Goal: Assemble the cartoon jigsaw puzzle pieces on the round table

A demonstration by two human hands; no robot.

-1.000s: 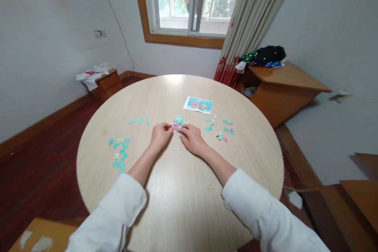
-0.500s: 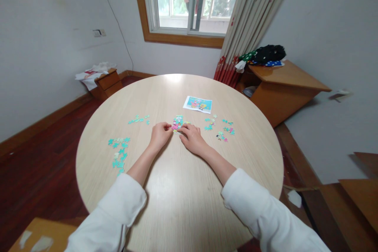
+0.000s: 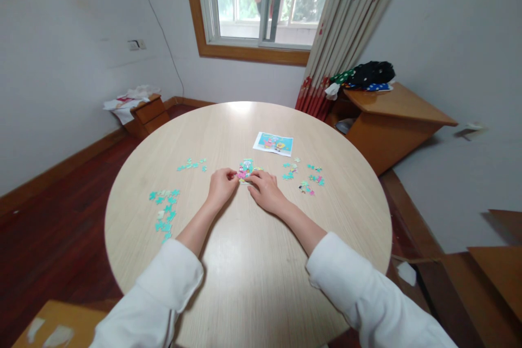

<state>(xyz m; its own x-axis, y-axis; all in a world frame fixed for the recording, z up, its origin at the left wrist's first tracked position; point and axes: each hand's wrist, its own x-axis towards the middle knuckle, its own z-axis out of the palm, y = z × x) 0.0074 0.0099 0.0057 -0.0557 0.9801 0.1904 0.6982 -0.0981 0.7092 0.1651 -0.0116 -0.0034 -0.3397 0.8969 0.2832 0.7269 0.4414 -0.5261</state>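
Observation:
A small joined patch of jigsaw puzzle (image 3: 247, 167), teal with pink and yellow, lies on the round table between my hands. At its left edge my left hand (image 3: 222, 185) is closed, thumb and forefinger pinched together at a pink part; a puzzle piece seems to be between them, mostly hidden. My right hand (image 3: 264, 190) rests over the patch's right side, fingers bent and fingertips touching its lower front. Part of the patch is covered by those fingers. Just beyond it lies a printed picture sheet (image 3: 273, 144) with cartoon figures.
Loose puzzle pieces (image 3: 165, 217) form a column on the left, with another small group (image 3: 191, 165) farther back. More loose pieces (image 3: 305, 189) lie to the right. The round table (image 3: 244, 277) has a wooden cabinet (image 3: 391, 114) with cloths behind it at right.

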